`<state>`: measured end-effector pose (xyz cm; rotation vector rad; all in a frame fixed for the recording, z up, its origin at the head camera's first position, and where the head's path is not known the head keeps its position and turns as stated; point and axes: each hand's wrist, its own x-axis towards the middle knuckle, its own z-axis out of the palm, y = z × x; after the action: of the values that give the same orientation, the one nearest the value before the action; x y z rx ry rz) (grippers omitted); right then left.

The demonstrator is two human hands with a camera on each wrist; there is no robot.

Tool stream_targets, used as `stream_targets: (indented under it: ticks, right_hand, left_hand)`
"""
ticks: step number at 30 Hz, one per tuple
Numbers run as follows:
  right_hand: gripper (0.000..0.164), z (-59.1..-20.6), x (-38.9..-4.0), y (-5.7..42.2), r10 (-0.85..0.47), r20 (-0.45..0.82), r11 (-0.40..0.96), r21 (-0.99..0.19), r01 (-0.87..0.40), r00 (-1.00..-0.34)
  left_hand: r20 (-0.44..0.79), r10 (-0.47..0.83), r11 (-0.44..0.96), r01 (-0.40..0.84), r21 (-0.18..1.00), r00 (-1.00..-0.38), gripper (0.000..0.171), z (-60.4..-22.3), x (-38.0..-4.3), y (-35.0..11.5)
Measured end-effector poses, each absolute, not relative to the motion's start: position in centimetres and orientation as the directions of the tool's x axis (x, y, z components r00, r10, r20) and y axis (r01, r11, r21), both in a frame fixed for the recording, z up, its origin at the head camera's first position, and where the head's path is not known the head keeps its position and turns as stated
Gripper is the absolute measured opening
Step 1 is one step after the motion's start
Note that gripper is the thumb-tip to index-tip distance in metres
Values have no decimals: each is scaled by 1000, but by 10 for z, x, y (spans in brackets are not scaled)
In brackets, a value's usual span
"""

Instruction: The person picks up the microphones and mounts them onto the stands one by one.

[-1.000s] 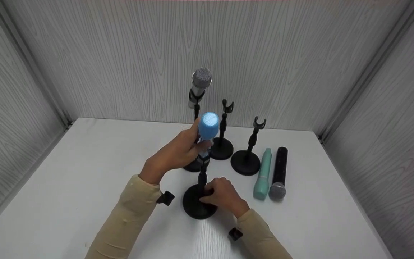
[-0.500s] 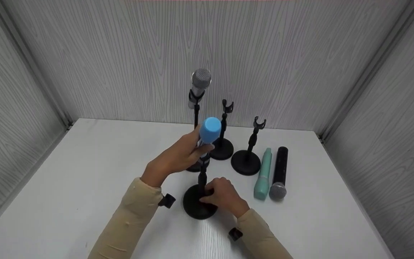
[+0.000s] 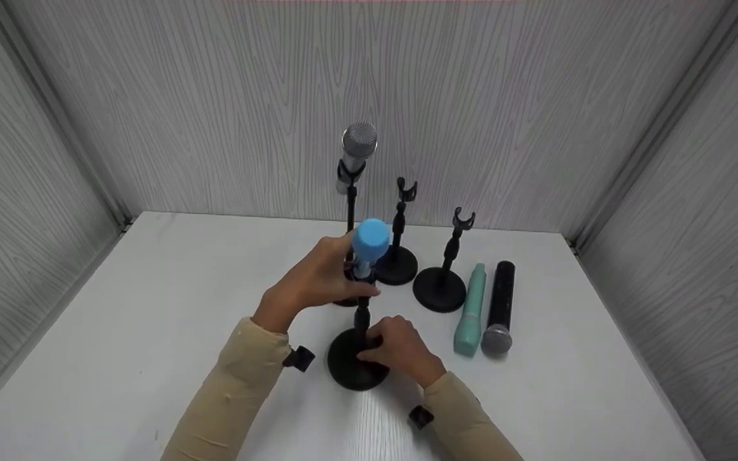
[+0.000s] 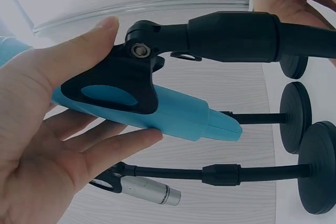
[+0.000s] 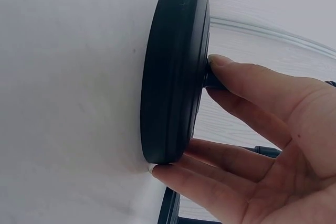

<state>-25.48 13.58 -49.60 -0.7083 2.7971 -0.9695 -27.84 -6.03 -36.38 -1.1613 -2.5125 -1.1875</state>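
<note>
Nearest: the front stand (image 3: 362, 318), black, base (image 3: 342, 366) flat on the worktop (image 3: 183, 294), roughly midway between left and right edges. Right grip (image 3: 401, 349) narrow, thumb and forefinger pinching the foot of the stem; other fingers reach the base's rim.

Above, in that stand's clip (image 4: 143, 77): blue microphone (image 3: 371, 240). Head end up, tail end down; long axis tilted off the stem, head leaning toward the right edge. Left grip (image 3: 318, 275) curled around microphone and clip together, thumb on the clip, fingers along the body.

Farther, toward the right edge: green microphone (image 3: 469, 314) and black microphone (image 3: 501, 304) lying side by side, heads to the near edge. Just left of them, second stand (image 3: 439, 289).

Behind the front stand: third stand (image 3: 351, 208) bearing silver microphone (image 3: 360, 141), head up; left grip and blue microphone partly block its lower part. Fourth stand (image 3: 396, 266) close by, nearest the far edge.
</note>
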Motion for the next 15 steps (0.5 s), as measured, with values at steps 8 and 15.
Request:
stream_targets:
  ticks: [8,15]
  right_hand:
    - [14,-495,-254,135,-436,40,710,-599,-371,-899]
    - [13,-495,-254,136,-447,50,699,-603,-383,-893]
  left_hand:
    - [453,581,404,723,560,-676,56,-362,-278,-60]
    - [465,575,410,728,549,-674,51,-361,-276,-60]
